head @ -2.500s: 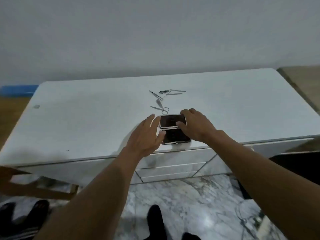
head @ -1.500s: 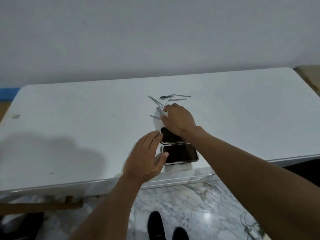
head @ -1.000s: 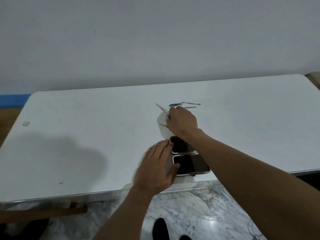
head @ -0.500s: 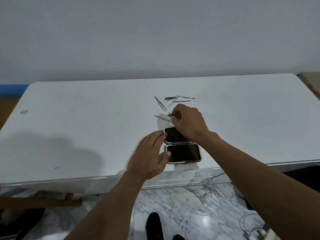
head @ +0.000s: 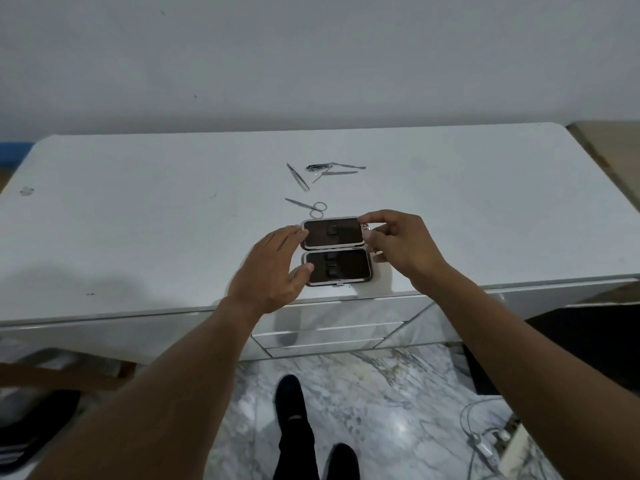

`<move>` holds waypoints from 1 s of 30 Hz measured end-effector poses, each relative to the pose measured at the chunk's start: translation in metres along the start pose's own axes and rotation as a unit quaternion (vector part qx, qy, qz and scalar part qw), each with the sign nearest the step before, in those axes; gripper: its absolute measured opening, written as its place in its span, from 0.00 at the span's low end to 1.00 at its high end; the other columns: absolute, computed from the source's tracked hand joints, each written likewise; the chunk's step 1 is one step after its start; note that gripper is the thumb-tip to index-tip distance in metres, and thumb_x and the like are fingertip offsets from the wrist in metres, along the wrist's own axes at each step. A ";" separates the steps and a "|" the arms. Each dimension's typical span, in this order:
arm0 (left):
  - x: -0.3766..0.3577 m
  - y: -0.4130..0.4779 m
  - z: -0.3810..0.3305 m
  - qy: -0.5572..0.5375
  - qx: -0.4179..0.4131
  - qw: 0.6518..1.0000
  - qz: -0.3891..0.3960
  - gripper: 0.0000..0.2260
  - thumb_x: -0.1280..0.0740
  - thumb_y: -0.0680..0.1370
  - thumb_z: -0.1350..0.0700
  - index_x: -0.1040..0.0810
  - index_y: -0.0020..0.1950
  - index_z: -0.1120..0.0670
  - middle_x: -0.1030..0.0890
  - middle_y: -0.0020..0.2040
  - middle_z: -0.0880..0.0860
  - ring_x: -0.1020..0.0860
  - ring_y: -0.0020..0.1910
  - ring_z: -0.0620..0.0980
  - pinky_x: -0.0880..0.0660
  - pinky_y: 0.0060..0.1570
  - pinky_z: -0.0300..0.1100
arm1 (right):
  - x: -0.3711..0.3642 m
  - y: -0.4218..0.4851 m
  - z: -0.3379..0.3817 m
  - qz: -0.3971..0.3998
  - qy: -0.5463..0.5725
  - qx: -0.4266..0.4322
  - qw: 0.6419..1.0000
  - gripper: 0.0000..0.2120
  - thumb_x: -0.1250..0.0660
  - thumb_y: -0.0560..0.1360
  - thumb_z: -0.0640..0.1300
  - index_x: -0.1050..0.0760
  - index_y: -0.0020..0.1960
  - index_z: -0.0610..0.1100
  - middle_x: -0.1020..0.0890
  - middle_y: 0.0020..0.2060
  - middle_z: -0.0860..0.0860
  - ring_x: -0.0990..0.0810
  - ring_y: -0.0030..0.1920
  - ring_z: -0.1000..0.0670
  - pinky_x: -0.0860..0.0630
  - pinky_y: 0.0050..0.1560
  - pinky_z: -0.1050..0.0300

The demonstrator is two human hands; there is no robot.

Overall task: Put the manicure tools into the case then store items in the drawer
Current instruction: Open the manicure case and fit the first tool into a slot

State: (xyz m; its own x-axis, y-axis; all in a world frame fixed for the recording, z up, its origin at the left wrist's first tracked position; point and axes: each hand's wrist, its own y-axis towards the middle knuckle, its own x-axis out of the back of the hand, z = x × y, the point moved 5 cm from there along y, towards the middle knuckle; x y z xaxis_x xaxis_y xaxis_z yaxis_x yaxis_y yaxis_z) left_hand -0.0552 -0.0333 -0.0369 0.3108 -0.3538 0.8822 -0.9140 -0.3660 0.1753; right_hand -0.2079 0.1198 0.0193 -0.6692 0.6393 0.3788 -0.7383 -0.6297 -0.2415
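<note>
both halves of the case (head: 335, 252) lie open flat near the table (head: 138, 216) front edge; left hand (head: 273, 268) spread wide steadies its left side, right hand (head: 398, 244) pinches something small at its right side; scissors (head: 306, 206) and other tools (head: 325, 172) lie just beyond the case

Open case (head: 335, 251) lies at tabletop (head: 138, 220) front edge; scissors (head: 306, 206) just behind it, tweezers (head: 298, 177) and further tools (head: 334, 169) beyond.

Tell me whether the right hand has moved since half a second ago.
Yes. The right hand has come back from beside the scissors to the right edge of the open case, pinching something small.
</note>
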 end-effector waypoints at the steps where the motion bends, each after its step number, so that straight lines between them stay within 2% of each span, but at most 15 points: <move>1: 0.000 0.000 0.000 0.000 0.001 1.000 0.000 0.26 0.39 0.76 0.47 0.32 0.72 0.55 0.30 0.71 0.53 0.34 0.71 0.49 0.41 0.69 0.39 | 0.001 0.000 -0.001 -0.004 0.002 -0.013 1.000 0.07 0.31 0.75 0.38 0.20 0.52 0.46 0.19 0.37 0.43 0.23 0.36 0.48 0.22 0.37 0.58; 5: -0.002 0.000 0.001 0.000 -0.002 1.000 0.001 0.26 0.39 0.76 0.47 0.33 0.73 0.55 0.30 0.72 0.53 0.34 0.71 0.50 0.40 0.70 0.43 | -0.005 -0.002 -0.008 0.015 0.050 -0.051 0.997 0.08 0.29 0.73 0.36 0.26 0.48 0.41 0.18 0.38 0.38 0.21 0.33 0.48 0.21 0.36 0.56; 8: -0.001 0.000 -0.001 0.004 -0.005 1.000 -0.001 0.26 0.39 0.76 0.47 0.33 0.73 0.56 0.30 0.71 0.54 0.34 0.71 0.51 0.39 0.70 0.45 | -0.012 -0.007 -0.013 0.035 0.059 -0.034 0.997 0.07 0.31 0.74 0.33 0.27 0.51 0.37 0.19 0.36 0.37 0.19 0.35 0.44 0.17 0.41 0.52; 10: -0.001 0.001 0.000 0.005 -0.005 1.000 0.002 0.27 0.39 0.76 0.47 0.33 0.73 0.56 0.30 0.72 0.55 0.34 0.71 0.52 0.38 0.70 0.46 | -0.014 -0.009 -0.017 0.033 0.012 -0.017 0.999 0.05 0.29 0.73 0.35 0.24 0.47 0.37 0.17 0.34 0.41 0.16 0.36 0.42 0.16 0.46 0.47; 11: -0.002 0.001 0.000 0.006 -0.003 1.000 0.002 0.27 0.39 0.76 0.46 0.33 0.73 0.56 0.30 0.72 0.54 0.35 0.71 0.51 0.38 0.70 0.47 | -0.015 -0.009 -0.018 0.031 -0.023 -0.009 0.999 0.05 0.28 0.72 0.36 0.23 0.45 0.39 0.16 0.34 0.42 0.16 0.35 0.43 0.16 0.46 0.48; 13: -0.002 0.000 0.001 0.005 -0.004 1.000 0.000 0.27 0.39 0.76 0.46 0.34 0.73 0.56 0.31 0.72 0.54 0.35 0.71 0.51 0.38 0.70 0.47 | -0.016 -0.009 -0.017 0.030 -0.119 0.019 0.992 0.06 0.25 0.71 0.41 0.22 0.44 0.43 0.16 0.35 0.45 0.16 0.33 0.48 0.17 0.40 0.57; 15: -0.002 0.000 0.001 0.002 -0.005 1.000 -0.002 0.27 0.39 0.76 0.46 0.34 0.73 0.56 0.30 0.72 0.54 0.34 0.71 0.51 0.38 0.70 0.47 | -0.015 -0.011 -0.012 0.032 -0.221 0.062 0.973 0.07 0.24 0.69 0.45 0.22 0.43 0.46 0.19 0.35 0.49 0.21 0.33 0.51 0.24 0.35 0.61; 17: -0.002 0.000 0.001 -0.002 -0.005 1.000 -0.002 0.27 0.39 0.76 0.46 0.34 0.73 0.55 0.30 0.72 0.54 0.35 0.71 0.51 0.38 0.70 0.46 | -0.014 -0.013 -0.008 0.046 -0.293 0.108 0.949 0.07 0.25 0.70 0.46 0.20 0.44 0.45 0.19 0.36 0.49 0.23 0.36 0.49 0.28 0.38 0.58; 20: -0.001 0.000 0.001 -0.010 -0.003 1.000 -0.003 0.27 0.39 0.76 0.46 0.34 0.73 0.55 0.31 0.72 0.54 0.35 0.71 0.51 0.39 0.70 0.45 | -0.013 -0.013 -0.008 0.070 -0.381 0.169 0.906 0.08 0.29 0.74 0.45 0.18 0.50 0.42 0.18 0.43 0.45 0.21 0.45 0.44 0.28 0.46 0.54; 22: -0.001 0.000 0.002 -0.016 -0.002 1.000 -0.002 0.27 0.39 0.76 0.46 0.34 0.73 0.54 0.31 0.72 0.54 0.35 0.71 0.51 0.39 0.70 0.45 | -0.012 -0.013 -0.008 0.074 -0.404 0.184 0.893 0.09 0.31 0.75 0.44 0.18 0.53 0.42 0.17 0.47 0.44 0.20 0.48 0.42 0.27 0.49 0.53; 27: -0.001 0.000 0.005 -0.011 0.001 1.000 -0.001 0.27 0.38 0.77 0.45 0.34 0.74 0.53 0.31 0.72 0.53 0.35 0.71 0.50 0.39 0.69 0.44 | -0.011 -0.011 -0.006 0.060 -0.391 0.184 0.900 0.07 0.29 0.73 0.43 0.17 0.50 0.44 0.18 0.45 0.45 0.20 0.46 0.43 0.27 0.47 0.53; 30: -0.002 0.000 0.007 -0.011 -0.001 1.000 -0.006 0.27 0.37 0.76 0.44 0.33 0.74 0.53 0.31 0.72 0.52 0.35 0.71 0.50 0.40 0.68 0.42 | -0.017 -0.012 -0.004 0.067 -0.392 0.190 0.898 0.08 0.30 0.74 0.41 0.17 0.51 0.42 0.17 0.47 0.44 0.20 0.48 0.42 0.24 0.49 0.51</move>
State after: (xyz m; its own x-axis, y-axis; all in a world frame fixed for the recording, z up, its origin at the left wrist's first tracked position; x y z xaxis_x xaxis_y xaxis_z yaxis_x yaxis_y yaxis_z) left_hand -0.0540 -0.0388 -0.0414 0.3271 -0.3684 0.8702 -0.9106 -0.3690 0.1861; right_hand -0.1883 0.1187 0.0119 -0.3748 0.1333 0.9175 -0.4745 -0.8777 -0.0663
